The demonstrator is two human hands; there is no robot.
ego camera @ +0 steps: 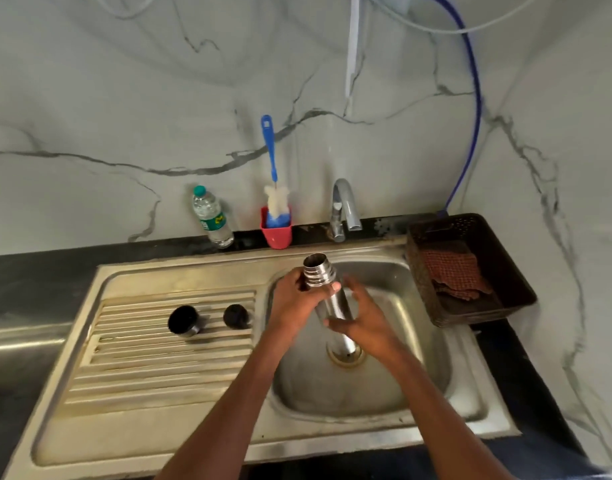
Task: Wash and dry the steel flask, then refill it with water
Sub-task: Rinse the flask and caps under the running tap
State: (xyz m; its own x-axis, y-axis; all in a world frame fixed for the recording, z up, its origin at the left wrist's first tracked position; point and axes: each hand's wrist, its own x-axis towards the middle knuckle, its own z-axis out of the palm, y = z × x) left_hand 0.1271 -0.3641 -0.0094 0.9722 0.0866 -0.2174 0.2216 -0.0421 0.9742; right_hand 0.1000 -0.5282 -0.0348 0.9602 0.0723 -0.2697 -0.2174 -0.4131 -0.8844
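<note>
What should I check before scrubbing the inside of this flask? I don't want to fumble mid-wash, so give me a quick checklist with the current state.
1. Flask held securely: ok, left hand grips near the neck, right hand holds the body.
2. Mouth uncovered: ok, cap and stopper lie on the drainboard.
3. Flask over the sink basin: ok.
4. Bottle brush within reach: ok, standing in the red holder behind the sink.
5. Tap running: not ok, no stream visible.
6. Soap available: cannot tell.
</note>
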